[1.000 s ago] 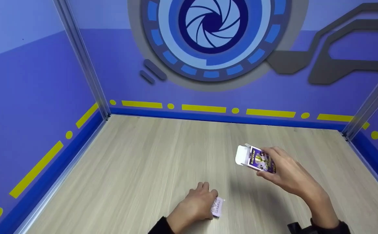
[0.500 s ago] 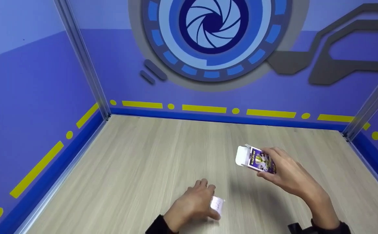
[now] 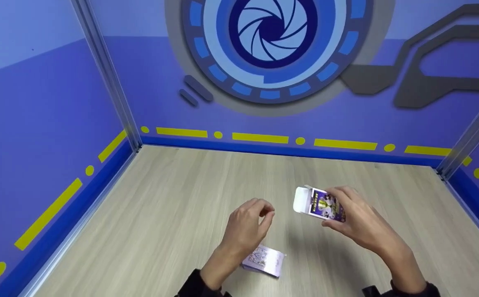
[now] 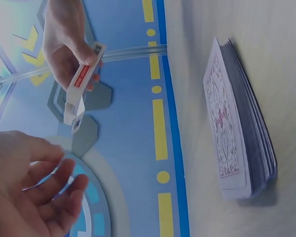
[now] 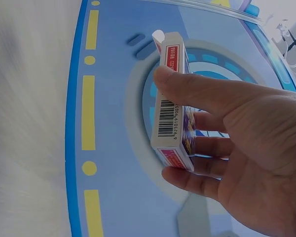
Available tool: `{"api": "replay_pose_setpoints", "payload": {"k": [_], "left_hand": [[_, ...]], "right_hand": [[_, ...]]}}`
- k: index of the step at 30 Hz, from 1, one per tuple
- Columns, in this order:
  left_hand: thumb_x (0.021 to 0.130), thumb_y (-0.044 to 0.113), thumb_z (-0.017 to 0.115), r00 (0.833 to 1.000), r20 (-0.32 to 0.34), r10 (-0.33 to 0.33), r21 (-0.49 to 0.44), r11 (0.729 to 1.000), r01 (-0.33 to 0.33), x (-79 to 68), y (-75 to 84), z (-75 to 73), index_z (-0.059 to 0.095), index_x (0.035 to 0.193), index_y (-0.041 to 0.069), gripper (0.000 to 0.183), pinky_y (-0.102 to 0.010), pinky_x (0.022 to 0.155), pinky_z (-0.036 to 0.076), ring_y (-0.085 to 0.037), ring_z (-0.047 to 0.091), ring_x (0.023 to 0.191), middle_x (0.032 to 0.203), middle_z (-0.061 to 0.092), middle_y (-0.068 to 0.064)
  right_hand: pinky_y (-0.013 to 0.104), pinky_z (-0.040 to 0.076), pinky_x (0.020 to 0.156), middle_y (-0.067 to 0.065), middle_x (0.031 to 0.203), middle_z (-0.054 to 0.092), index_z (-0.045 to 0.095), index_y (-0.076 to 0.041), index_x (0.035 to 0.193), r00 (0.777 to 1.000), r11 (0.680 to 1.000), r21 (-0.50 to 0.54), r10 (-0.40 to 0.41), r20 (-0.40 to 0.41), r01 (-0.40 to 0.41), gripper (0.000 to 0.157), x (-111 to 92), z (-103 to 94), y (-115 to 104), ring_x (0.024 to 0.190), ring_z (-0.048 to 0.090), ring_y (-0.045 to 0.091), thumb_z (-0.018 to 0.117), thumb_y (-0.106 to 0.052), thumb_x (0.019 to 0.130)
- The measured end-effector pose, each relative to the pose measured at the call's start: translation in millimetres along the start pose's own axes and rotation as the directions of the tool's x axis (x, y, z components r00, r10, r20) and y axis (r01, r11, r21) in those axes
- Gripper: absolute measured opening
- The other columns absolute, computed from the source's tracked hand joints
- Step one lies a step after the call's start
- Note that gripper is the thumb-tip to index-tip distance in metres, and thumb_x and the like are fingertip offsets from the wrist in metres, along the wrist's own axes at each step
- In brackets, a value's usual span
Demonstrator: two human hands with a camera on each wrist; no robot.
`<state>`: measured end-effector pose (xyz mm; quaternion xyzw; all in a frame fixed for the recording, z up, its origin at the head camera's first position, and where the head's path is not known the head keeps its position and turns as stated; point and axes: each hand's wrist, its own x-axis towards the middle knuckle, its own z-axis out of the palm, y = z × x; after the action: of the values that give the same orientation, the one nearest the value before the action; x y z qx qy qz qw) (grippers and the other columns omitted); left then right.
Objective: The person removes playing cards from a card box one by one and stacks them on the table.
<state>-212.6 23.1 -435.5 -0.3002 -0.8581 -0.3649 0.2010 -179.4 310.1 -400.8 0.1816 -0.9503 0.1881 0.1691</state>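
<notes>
Above the table my right hand (image 3: 363, 220) grips a small purple card box (image 3: 325, 205), its white end flap folded out toward the left. In the right wrist view the thumb presses the box's barcode side (image 5: 167, 118), with the fingers on the opposite side. A deck of playing cards (image 3: 266, 260) lies on the table, slightly fanned, its patterned back showing upward; the left wrist view shows the stack (image 4: 229, 123) from the side. My left hand (image 3: 245, 225) is raised just beyond the deck, apart from it, its fingers loosely bent and holding nothing.
The light wooden table (image 3: 173, 214) is bounded by a blue back wall (image 3: 264, 123) with yellow dashes and a blue left wall (image 3: 33, 144). Metal corner posts (image 3: 107, 78) stand at the back corners.
My left hand has let go of the card deck and risen forward, away from it, uncovering more of the cards. The right hand and box have shifted only slightly to the left.
</notes>
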Motion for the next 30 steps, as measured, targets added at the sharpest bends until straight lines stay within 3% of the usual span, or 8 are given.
{"api": "replay_pose_setpoints", "payload": {"k": [4,10,16,22,30], "left_hand": [[0.097,0.007,0.071,0.998,-0.057,0.011,-0.164,0.986,-0.020,0.3,7.0,1.8,0.070,0.100,0.009,0.004,-0.024,0.071,0.056,-0.004,0.062,0.083,0.094,0.068,0.002],[0.095,-0.001,0.069,0.998,-0.062,-0.012,-0.383,0.924,-0.013,0.2,16.6,3.9,0.062,0.104,0.004,0.012,-0.024,0.072,0.057,-0.008,0.063,0.087,0.096,0.066,-0.003],[0.093,-0.005,0.069,0.997,-0.078,-0.027,-0.425,0.905,-0.009,-1.7,22.1,6.2,0.056,0.100,0.008,0.019,-0.023,0.075,0.057,-0.008,0.063,0.088,0.095,0.059,0.001],[0.093,-0.007,0.066,0.996,-0.031,-0.085,-0.426,0.903,0.064,-3.5,18.7,11.1,0.054,0.099,0.008,0.020,-0.024,0.072,0.057,-0.007,0.061,0.084,0.093,0.057,0.001],[0.096,-0.001,0.067,0.980,0.071,-0.186,-0.508,0.839,0.196,-1.7,12.0,11.5,0.054,0.101,0.006,0.016,-0.027,0.073,0.057,-0.009,0.060,0.084,0.092,0.057,0.002]], "right_hand": [[0.040,0.055,0.076,0.010,0.127,0.060,0.060,-0.006,0.133,1.000,1.000,0.004,-0.025,-0.007,0.025,0.072,1.0,6.7,-7.0,0.102,0.059,0.021,0.096,-0.023,0.073],[0.038,0.056,0.076,0.008,0.127,0.059,0.061,-0.009,0.132,0.999,0.999,0.005,-0.050,0.006,0.050,0.072,2.7,15.4,-21.2,0.103,0.059,0.018,0.096,-0.026,0.072],[0.037,0.057,0.084,0.007,0.129,0.058,0.059,-0.010,0.135,0.996,0.996,-0.015,-0.083,0.041,0.084,0.075,3.3,24.0,-33.9,0.108,0.058,0.017,0.096,-0.031,0.073],[0.038,0.056,0.087,0.005,0.129,0.058,0.058,-0.011,0.136,0.993,0.994,-0.020,-0.102,0.059,0.104,0.076,2.6,26.3,-40.5,0.111,0.055,0.017,0.095,-0.032,0.074],[0.038,0.056,0.088,0.004,0.130,0.058,0.059,-0.011,0.136,0.988,0.989,-0.028,-0.147,0.049,0.148,0.076,2.9,25.2,-45.0,0.113,0.055,0.016,0.095,-0.033,0.074]]}}
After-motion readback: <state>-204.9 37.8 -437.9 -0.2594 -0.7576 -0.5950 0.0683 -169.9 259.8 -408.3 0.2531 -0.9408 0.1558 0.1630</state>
